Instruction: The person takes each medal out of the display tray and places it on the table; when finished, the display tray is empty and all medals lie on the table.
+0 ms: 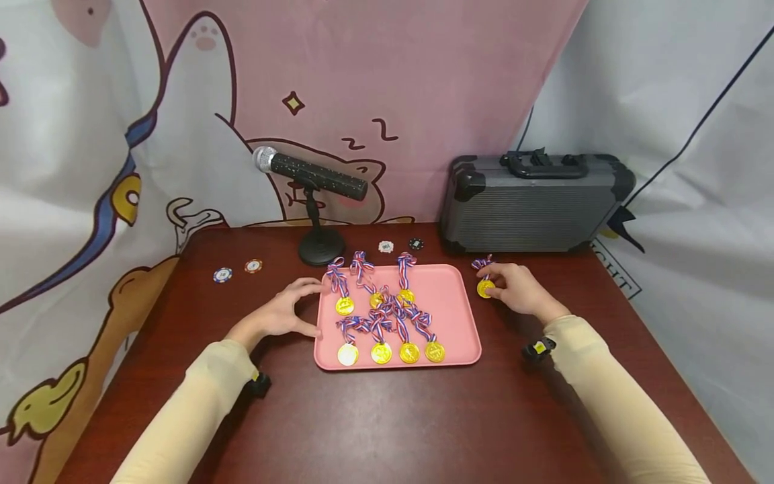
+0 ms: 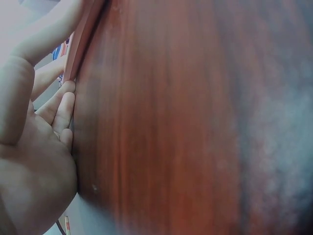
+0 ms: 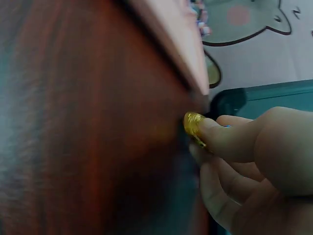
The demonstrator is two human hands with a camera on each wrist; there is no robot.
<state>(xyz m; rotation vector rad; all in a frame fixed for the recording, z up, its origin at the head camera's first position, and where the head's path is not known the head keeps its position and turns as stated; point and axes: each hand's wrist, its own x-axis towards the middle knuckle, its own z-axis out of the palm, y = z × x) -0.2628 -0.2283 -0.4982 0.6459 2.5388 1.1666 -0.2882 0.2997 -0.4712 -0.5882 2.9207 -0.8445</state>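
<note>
A pink tray (image 1: 456, 316) holds several gold medals with red, white and blue striped ribbons, some in a front row and others behind. At its left edge, my left hand (image 1: 284, 309) spreads thumb and fingers against the rim; the left wrist view shows the fingertips by the tray's side. Just right of the tray, my right hand (image 1: 517, 288) pinches a gold medal (image 1: 485, 288) between thumb and fingers, its striped ribbon trailing behind. Close up in the right wrist view, the thumb presses on the gold medal (image 3: 194, 123), with the ribbon mostly hidden by the hand.
Behind the tray stands a black microphone (image 1: 320, 176) on a small stand. A grey hard case (image 1: 532, 208) stands upright at the back right. Poker chips lie about: a blue-white one (image 1: 222, 275), an orange one (image 1: 253, 266), a white one (image 1: 385, 247) and a black one (image 1: 416, 243).
</note>
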